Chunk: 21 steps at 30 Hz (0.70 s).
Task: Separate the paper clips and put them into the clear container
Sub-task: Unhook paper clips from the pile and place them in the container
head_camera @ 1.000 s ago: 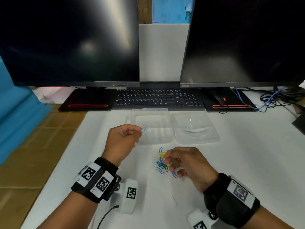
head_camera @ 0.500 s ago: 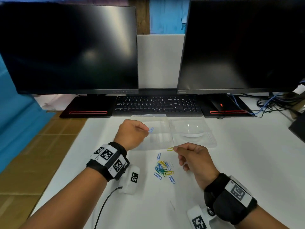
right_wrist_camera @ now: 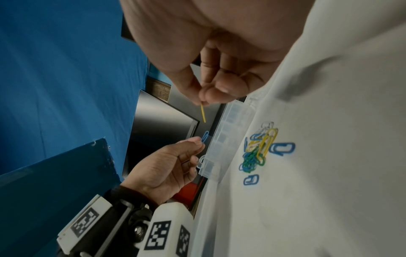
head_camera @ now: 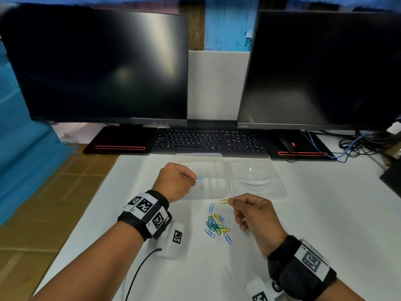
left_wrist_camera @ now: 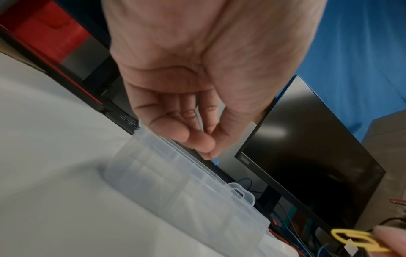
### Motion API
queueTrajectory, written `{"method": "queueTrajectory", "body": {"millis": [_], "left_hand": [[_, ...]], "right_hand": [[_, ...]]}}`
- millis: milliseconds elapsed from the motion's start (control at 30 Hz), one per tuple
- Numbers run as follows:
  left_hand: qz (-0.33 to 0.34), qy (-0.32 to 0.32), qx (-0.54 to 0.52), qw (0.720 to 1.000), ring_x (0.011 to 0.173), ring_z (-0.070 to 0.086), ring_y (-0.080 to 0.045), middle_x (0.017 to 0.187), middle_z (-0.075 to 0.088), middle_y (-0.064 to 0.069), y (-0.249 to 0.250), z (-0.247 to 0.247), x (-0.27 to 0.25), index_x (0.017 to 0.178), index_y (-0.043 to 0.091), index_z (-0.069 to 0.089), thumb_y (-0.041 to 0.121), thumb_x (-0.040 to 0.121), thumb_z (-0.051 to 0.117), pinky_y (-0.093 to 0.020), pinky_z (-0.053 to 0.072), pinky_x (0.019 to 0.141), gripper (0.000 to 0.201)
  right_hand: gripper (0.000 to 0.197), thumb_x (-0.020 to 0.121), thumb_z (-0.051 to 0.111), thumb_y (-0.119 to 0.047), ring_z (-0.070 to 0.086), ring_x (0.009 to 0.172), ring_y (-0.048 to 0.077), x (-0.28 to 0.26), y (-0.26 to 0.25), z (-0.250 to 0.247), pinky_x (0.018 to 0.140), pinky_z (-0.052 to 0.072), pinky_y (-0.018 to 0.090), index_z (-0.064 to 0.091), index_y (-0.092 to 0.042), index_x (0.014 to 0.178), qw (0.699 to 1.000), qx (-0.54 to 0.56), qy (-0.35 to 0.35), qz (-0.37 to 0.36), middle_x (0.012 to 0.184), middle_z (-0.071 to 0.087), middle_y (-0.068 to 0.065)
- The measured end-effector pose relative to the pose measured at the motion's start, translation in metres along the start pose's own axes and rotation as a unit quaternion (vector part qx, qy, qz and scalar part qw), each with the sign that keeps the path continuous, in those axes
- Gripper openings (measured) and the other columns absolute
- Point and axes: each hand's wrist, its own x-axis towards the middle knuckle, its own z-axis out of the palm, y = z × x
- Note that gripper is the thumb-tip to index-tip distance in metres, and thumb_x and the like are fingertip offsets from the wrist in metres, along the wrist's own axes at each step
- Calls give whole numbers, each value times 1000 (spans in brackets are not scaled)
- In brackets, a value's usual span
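Note:
My left hand (head_camera: 173,181) pinches a blue paper clip (head_camera: 198,179) just above the left edge of the open clear container (head_camera: 208,193). The same blue paper clip (left_wrist_camera: 216,161) shows below the fingertips in the left wrist view. My right hand (head_camera: 256,213) pinches a yellow paper clip (head_camera: 223,201) in front of the container's near rim; the yellow paper clip (right_wrist_camera: 203,113) hangs from thumb and finger. A heap of blue, green, yellow and white clips (head_camera: 217,224) lies on the white table between my hands. The clear container (right_wrist_camera: 228,132) looks empty.
The container's lid half (head_camera: 258,181) lies open to the right. Behind it stand a black keyboard (head_camera: 208,141), a mouse (head_camera: 289,143) and two dark monitors (head_camera: 102,68). Cables (head_camera: 364,144) trail at the far right. A cardboard surface (head_camera: 43,203) borders the table on the left.
My right hand lifted a yellow clip out of the heap and carried it toward the container. My left hand moved the blue clip slightly further over the container's edge.

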Motion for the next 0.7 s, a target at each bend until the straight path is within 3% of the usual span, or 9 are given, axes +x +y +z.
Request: {"method": "queueTrajectory", "body": {"millis": [167, 300, 400, 500, 633, 700], "left_hand": [[31, 68, -54, 996, 61, 63, -15, 74, 71, -1, 10, -13, 11, 69, 21, 72, 10, 78, 70, -26, 53, 61, 15], [11, 34, -40, 999, 62, 70, -17, 87, 73, -4, 21, -20, 31, 79, 14, 73, 9, 85, 62, -34, 56, 63, 14], [15, 46, -13, 999, 67, 72, -20, 86, 74, 0, 20, -21, 35, 79, 16, 73, 11, 85, 62, -21, 49, 50, 14], [32, 43, -33, 998, 64, 68, -20, 86, 74, -8, 15, -22, 23, 84, 12, 73, 10, 84, 64, -14, 43, 43, 10], [54, 38, -26, 997, 59, 67, -18, 82, 74, -7, 6, -22, 2, 78, 13, 74, 11, 82, 65, -17, 45, 49, 11], [57, -3, -8, 998, 55, 64, -15, 78, 74, -6, 2, -20, -10, 76, 13, 75, 11, 81, 66, -16, 45, 48, 11]], "right_hand": [[15, 84, 67, -7, 45, 45, 14, 0, -6, 12, 42, 33, 23, 68, -6, 69, 1000, 4, 5, -5, 52, 52, 2], [22, 84, 66, -8, 45, 44, 13, 10, -24, 33, 42, 33, 23, 63, -11, 63, 1000, -12, 15, -15, 54, 52, 1], [22, 84, 67, -11, 46, 45, 13, 22, -40, 52, 40, 34, 21, 62, -11, 62, 999, -29, 24, -33, 57, 53, 3], [24, 83, 70, -15, 45, 47, 14, 37, -46, 63, 34, 35, 14, 59, -10, 63, 998, -40, 41, -37, 58, 52, 4], [24, 83, 71, -16, 48, 48, 14, 44, -39, 52, 32, 34, 11, 58, -10, 64, 994, -90, 58, -26, 59, 54, 3], [21, 84, 70, -15, 48, 48, 14, 41, -35, 38, 32, 34, 12, 61, -8, 66, 990, -129, 46, -29, 59, 55, 4]]}}
